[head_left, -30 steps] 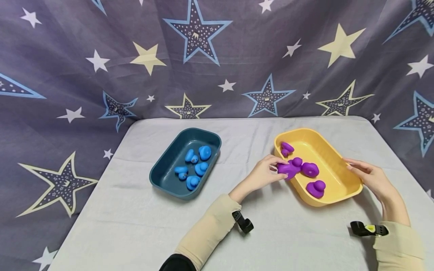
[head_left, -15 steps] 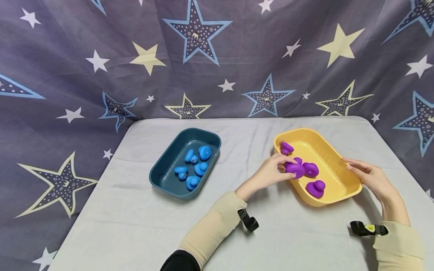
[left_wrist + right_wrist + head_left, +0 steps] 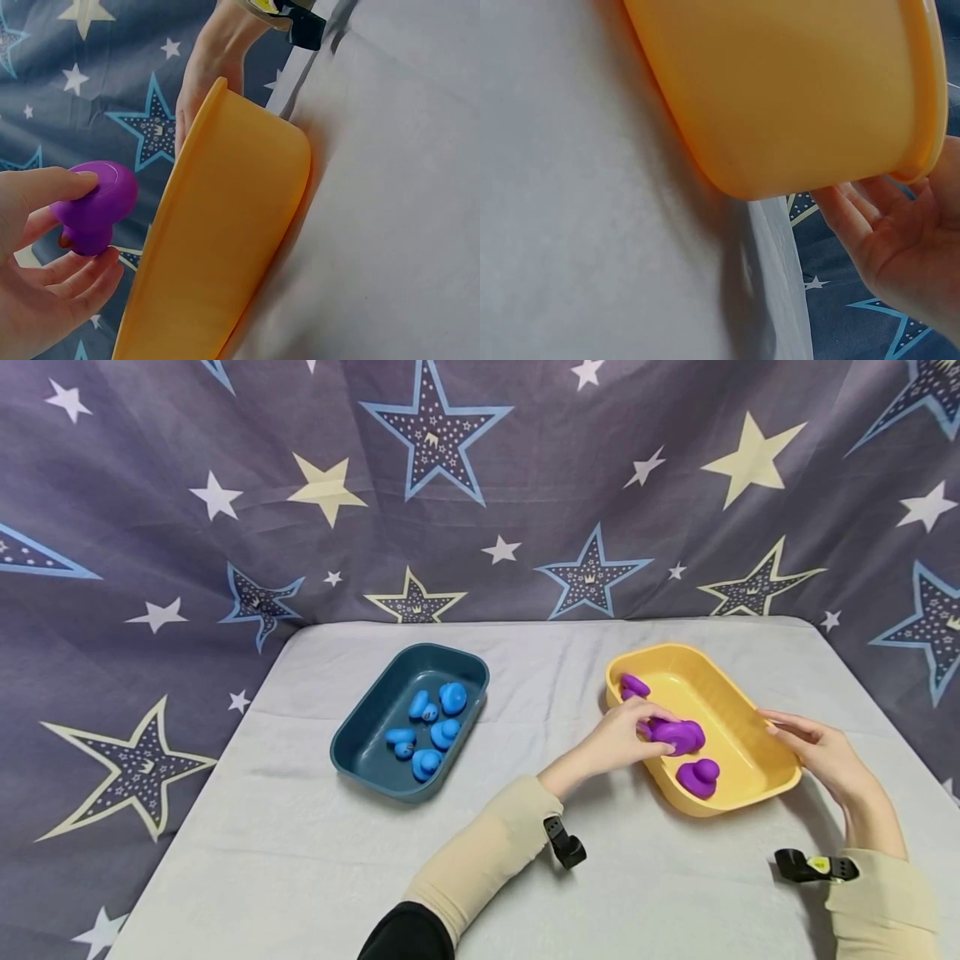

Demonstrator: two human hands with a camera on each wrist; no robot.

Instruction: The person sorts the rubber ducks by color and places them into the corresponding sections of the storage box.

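In the head view my left hand [image 3: 626,735] pinches a purple rubber duck [image 3: 677,737] above the near left side of the yellow basin [image 3: 738,735]. The left wrist view has this duck [image 3: 96,202] between thumb and fingers, just outside the basin's rim as seen from there. My right hand [image 3: 825,756] grips the basin's right rim; in the right wrist view its fingers [image 3: 847,214] lie against the outer wall. Another purple duck [image 3: 699,778] rests inside the basin near the front, and one more [image 3: 634,685] at the back left corner. The held duck partly hides a further purple duck.
On the left of the table stands a dark teal basin [image 3: 366,760] with several blue rubber ducks [image 3: 446,733] in it. A white cloth [image 3: 300,860] covers the table. Behind hangs a grey curtain [image 3: 525,468] with stars.
My left hand has moved to the right with the purple duck, from the basin's left rim to over its inside. The right hand and the basin have stayed put.
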